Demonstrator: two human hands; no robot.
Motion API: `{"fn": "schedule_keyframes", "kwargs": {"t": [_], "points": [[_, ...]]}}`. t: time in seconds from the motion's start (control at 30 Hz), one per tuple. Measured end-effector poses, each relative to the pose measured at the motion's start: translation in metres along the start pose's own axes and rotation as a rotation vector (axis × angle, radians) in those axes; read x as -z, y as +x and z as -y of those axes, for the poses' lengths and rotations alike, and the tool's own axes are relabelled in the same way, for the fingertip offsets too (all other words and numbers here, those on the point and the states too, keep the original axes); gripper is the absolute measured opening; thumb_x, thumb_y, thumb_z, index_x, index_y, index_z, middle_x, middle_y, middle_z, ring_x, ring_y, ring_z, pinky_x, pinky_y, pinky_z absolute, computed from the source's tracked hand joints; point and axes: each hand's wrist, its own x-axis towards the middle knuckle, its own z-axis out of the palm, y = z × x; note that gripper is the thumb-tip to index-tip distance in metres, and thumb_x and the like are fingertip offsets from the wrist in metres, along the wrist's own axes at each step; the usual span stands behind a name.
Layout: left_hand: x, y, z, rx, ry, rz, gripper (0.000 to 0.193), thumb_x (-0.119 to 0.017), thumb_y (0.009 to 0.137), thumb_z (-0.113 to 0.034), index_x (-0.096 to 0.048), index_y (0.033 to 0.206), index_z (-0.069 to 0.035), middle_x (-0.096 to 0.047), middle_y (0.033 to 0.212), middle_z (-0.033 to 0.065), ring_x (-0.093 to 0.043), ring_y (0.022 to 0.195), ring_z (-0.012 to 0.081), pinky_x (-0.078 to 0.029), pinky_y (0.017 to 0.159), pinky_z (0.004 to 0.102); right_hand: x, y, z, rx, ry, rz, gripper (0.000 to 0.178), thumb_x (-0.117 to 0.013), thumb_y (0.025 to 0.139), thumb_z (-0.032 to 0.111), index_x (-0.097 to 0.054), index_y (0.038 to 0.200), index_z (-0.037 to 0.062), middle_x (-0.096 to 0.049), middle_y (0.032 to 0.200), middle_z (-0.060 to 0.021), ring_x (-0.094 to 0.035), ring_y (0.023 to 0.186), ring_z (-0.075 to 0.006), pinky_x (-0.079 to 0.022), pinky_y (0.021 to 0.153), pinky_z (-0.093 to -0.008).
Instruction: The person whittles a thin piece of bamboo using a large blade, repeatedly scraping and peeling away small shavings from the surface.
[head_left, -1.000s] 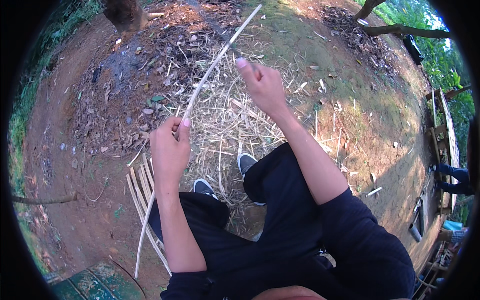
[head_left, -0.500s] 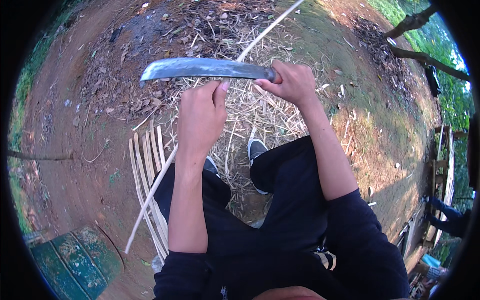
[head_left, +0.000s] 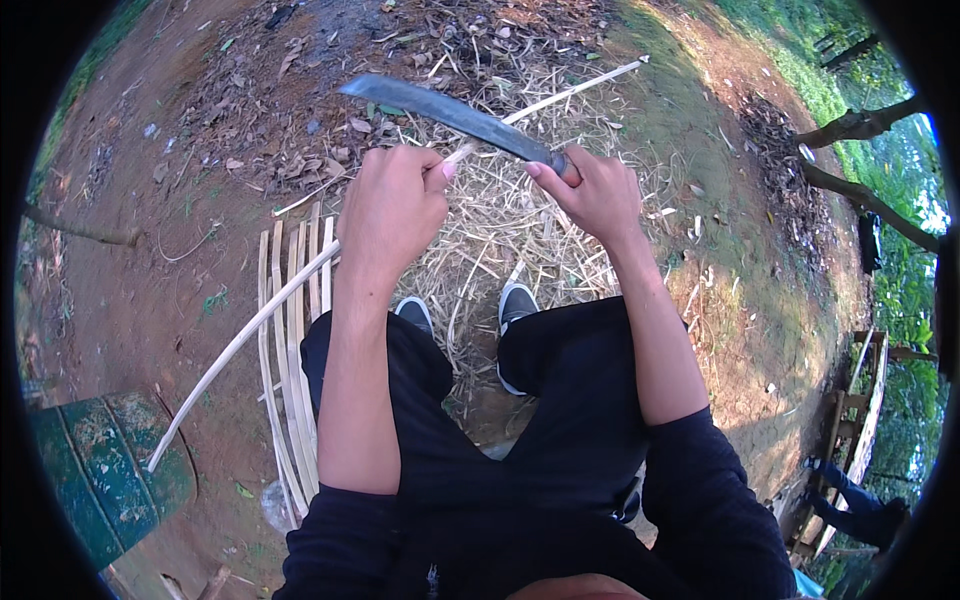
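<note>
My right hand (head_left: 600, 195) is closed round the handle of a machete (head_left: 450, 112), whose long, curved blade points up and to the left. A long, pale strip of split wood or bamboo (head_left: 245, 345) runs diagonally through my left hand (head_left: 395, 210), which grips it with the thumb on top. Its far end reaches up to the right, passing behind the blade; its near end sticks out at the lower left past my forearm. The blade lies across the strip just beyond my left fingers. Whether the edge touches it I cannot tell.
Several pale strips (head_left: 275, 350) lie side by side left of my knees. Shavings (head_left: 500, 225) litter the ground ahead of my shoes. A green, worn metal panel (head_left: 110, 470) is at the lower left. Branches (head_left: 860, 125) and a wooden structure (head_left: 850, 430) stand at right, near another person (head_left: 855, 505).
The machete has tilted, its handle end lower and its tip higher. The strip now lies at a flatter slant, with its near end farther left. The head view has shifted slightly.
</note>
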Motion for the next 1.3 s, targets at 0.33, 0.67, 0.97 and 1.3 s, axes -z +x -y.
{"fn": "schedule_keyframes", "kwargs": {"t": [0.33, 0.67, 0.97, 1.3], "points": [[0.015, -0.008, 0.02, 0.064, -0.036, 0.051, 0.016, -0.068, 0.089, -0.012, -0.074, 0.091, 0.002, -0.062, 0.062, 0.0189, -0.061, 0.054, 0.0241, -0.043, 0.058, 0.0402, -0.023, 0.02, -0.061, -0.279, -0.01, 0.013, 0.069, -0.053, 0.091, 0.071, -0.055, 0.063, 0.0085, -0.053, 0.047, -0.0043, -0.057, 0.042, -0.0213, -0.045, 0.043, -0.0382], [0.046, -0.013, 0.043, 0.144, -0.077, 0.051, 0.013, -0.068, 0.085, -0.013, -0.076, 0.085, -0.004, -0.064, 0.063, 0.0182, -0.064, 0.06, 0.0331, -0.051, 0.064, 0.0422, -0.031, 0.012, -0.035, -0.115, -0.041, -0.006, 0.066, -0.055, 0.091, 0.069, -0.056, 0.065, 0.0084, -0.053, 0.048, -0.0043, -0.053, 0.039, -0.0169, -0.043, 0.039, -0.0362], [0.044, -0.006, 0.065, 0.178, -0.123, -0.005, 0.014, -0.068, 0.085, -0.011, -0.076, 0.089, -0.001, -0.066, 0.067, 0.0177, -0.066, 0.063, 0.0285, -0.049, 0.063, 0.0402, -0.031, 0.012, -0.017, -0.333, 0.068, 0.104, 0.067, -0.054, 0.091, 0.07, -0.051, 0.062, 0.0095, -0.046, 0.044, -0.0027, -0.053, 0.041, -0.0214, -0.042, 0.044, -0.0381], [0.062, -0.012, 0.07, 0.109, -0.153, 0.057, 0.016, -0.067, 0.085, -0.01, -0.078, 0.093, -0.003, -0.068, 0.067, 0.0182, -0.065, 0.06, 0.0286, -0.05, 0.063, 0.0413, -0.027, 0.04, -0.091, -0.453, -0.039, -0.002, 0.071, -0.048, 0.091, 0.074, -0.051, 0.057, 0.0126, -0.055, 0.052, -0.004, -0.056, 0.05, -0.0161, -0.047, 0.053, -0.0393]]}}
